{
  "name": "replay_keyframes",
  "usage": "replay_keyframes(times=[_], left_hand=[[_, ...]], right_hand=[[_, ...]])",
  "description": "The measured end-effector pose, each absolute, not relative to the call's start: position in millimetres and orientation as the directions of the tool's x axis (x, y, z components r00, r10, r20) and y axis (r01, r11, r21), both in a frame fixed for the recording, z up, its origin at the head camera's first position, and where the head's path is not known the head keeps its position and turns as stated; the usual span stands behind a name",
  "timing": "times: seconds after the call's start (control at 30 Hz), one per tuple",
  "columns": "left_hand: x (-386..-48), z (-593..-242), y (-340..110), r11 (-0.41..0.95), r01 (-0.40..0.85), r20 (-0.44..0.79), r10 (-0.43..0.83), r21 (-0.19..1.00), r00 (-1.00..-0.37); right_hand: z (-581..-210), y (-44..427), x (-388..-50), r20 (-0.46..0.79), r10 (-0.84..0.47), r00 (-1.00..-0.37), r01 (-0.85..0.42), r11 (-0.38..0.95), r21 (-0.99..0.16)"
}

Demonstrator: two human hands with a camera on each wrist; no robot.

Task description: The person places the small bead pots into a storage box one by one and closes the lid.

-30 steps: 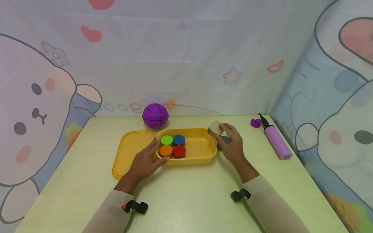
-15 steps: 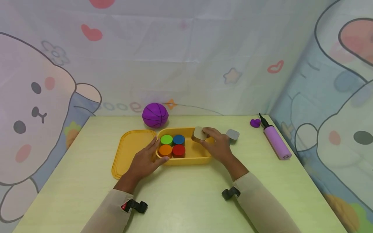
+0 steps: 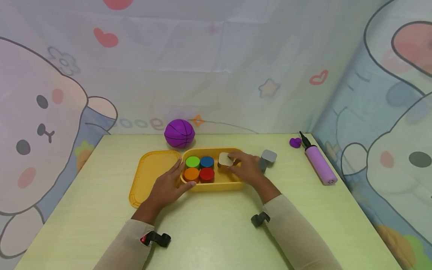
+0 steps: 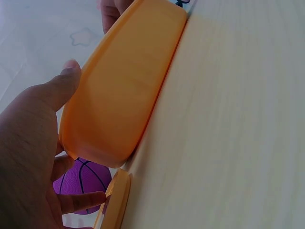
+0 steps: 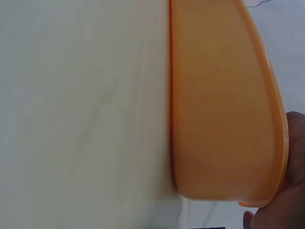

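Note:
In the head view a yellow plastic box (image 3: pixel 216 186) holds several round pieces at its left end: a green piece (image 3: pixel 192 162), a blue piece (image 3: pixel 207 162), an orange piece (image 3: pixel 191 174) and a red piece (image 3: pixel 207 174). My right hand (image 3: pixel 247 167) reaches over the box's right end and pinches a beige-topped rounded square block (image 3: pixel 225 159) low inside it. My left hand (image 3: pixel 170 186) rests against the left end. Its fingers are extended, and the thumb (image 4: pixel 66 83) touches the rim in the left wrist view.
The yellow lid (image 3: pixel 152 178) lies left of the box, partly under my left hand. A purple ball (image 3: pixel 179 134) sits behind. To the right are grey blocks (image 3: pixel 269 156), a small purple object (image 3: pixel 295 143) and a purple hand pump (image 3: pixel 320 165).
My right hand has moved left with the beige block, from above the box's right end down into the box. The grey blocks have come into view behind it. My left hand stays put.

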State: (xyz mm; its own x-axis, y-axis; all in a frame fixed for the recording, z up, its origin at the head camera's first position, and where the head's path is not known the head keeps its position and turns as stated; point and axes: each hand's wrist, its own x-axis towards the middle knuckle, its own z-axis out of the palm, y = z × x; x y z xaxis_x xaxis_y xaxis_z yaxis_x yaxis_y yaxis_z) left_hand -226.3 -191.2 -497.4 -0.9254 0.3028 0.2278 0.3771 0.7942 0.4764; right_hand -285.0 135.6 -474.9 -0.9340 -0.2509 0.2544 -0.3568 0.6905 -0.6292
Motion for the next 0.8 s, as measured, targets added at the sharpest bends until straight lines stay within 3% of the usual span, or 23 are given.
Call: replay_keyframes(times=[0.3, 0.8], left_hand=[[-227, -498, -191, 0.792, 0.381, 0.238, 0.302, 0.477, -0.923], [-227, -500, -192, 0.792, 0.385, 0.241, 0.304, 0.474, -0.922]], right_hand=[[-461, 125, -293, 0.059, -0.248, -0.967, -0.243, 0.829, -0.503], [-467, 121, -294, 0.14, -0.215, -0.967, -0.255, 0.846, -0.467]])
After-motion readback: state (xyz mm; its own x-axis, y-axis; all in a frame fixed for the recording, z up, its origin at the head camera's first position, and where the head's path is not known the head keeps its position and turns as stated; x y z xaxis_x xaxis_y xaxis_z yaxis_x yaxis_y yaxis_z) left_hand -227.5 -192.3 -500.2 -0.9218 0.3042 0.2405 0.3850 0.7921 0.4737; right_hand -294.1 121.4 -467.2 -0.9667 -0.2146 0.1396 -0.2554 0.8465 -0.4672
